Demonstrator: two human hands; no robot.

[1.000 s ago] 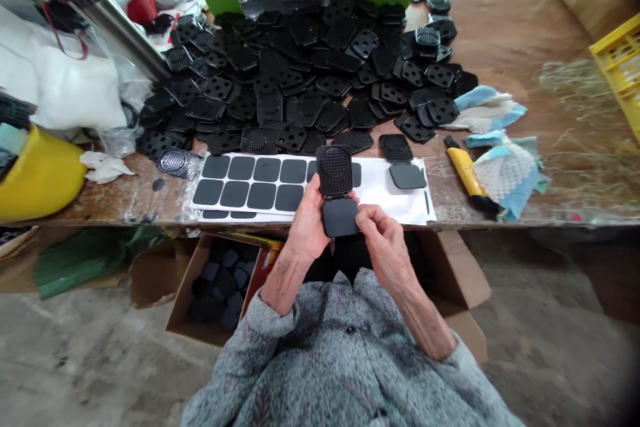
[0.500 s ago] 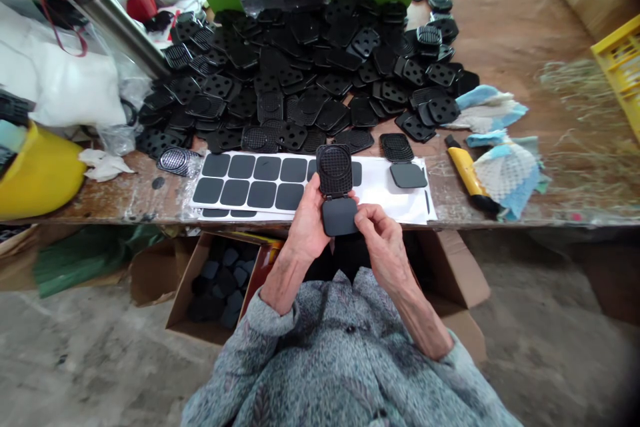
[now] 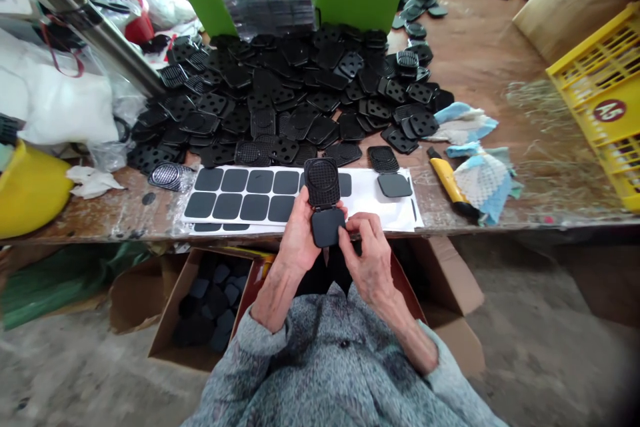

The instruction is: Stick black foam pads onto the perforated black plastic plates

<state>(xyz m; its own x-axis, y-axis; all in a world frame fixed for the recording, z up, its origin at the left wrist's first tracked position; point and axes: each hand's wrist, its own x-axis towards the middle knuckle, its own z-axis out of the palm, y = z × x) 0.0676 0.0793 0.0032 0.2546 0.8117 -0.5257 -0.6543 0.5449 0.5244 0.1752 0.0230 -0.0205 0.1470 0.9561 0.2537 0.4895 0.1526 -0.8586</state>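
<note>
Where the left hand (image 3: 296, 237) holds, head view: its grip is closed on the black case (image 3: 323, 181), thumb along the left side, fingers mostly hidden behind.
Black case: unfolded, overlapping the near edge of the surface (image 3: 530, 197); its long axis runs away from the body, ridged upper half farther, smooth lower half (image 3: 327, 227) nearer.
Right hand (image 3: 369, 260): thumb tip at the lower half's right edge, fingers curled close; whether this grip pinches anything cannot be told.
Side to side: the case lies between the hands, up and left of the right grip.
Sticker sheet (image 3: 201, 205): flat, just beyond the hands.
Pile (image 3: 300, 93): loose black parts behind the sheet.
</note>
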